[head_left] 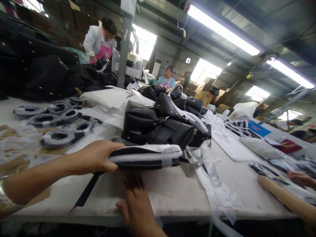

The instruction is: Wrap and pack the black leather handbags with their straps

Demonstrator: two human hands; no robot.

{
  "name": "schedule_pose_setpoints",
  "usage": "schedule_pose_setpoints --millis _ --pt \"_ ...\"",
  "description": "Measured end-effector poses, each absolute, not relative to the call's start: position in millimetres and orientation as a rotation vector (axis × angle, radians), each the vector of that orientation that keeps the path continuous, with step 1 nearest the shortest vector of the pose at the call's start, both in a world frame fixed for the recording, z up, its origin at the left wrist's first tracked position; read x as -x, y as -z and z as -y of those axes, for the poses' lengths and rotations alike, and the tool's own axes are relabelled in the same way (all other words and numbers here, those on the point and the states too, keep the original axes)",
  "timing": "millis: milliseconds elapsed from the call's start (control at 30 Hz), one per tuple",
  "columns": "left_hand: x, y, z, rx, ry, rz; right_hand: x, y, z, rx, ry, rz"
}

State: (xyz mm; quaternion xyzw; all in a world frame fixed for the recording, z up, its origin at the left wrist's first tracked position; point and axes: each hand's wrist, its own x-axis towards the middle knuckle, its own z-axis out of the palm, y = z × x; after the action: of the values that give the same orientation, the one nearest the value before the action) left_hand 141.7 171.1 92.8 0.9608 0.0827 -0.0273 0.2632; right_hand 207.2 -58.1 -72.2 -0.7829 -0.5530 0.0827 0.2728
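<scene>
With the left hand point(96, 158) gripping one end of the flat black paper-wrapped bag point(145, 157) and the right hand point(137, 204) open beneath, a tug could topple the piled black leather handbags point(158, 126) just behind.

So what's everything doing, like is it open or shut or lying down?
Wrapped bag: lying flat, white paper taped round it.
Left hand: closed on the bag's end.
Right hand: open, flat on the table.
Black bags: piled up behind.
Straps: coiled, lying flat.
Ceiling lights: on.
</scene>
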Motion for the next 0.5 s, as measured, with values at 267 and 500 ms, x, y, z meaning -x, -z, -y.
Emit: schedule_pose_setpoints --millis 267,500 --pt "-93.5 4.6 -107.6 -2.742 -0.052 -0.417 -180.0 102.9 23.5 2.273 -0.478 1.550" --pt "-85.1 39.1 -95.6 -2.707 -0.216 -0.480 -174.9 109.3 25.1 2.169 -0.429 1.609"
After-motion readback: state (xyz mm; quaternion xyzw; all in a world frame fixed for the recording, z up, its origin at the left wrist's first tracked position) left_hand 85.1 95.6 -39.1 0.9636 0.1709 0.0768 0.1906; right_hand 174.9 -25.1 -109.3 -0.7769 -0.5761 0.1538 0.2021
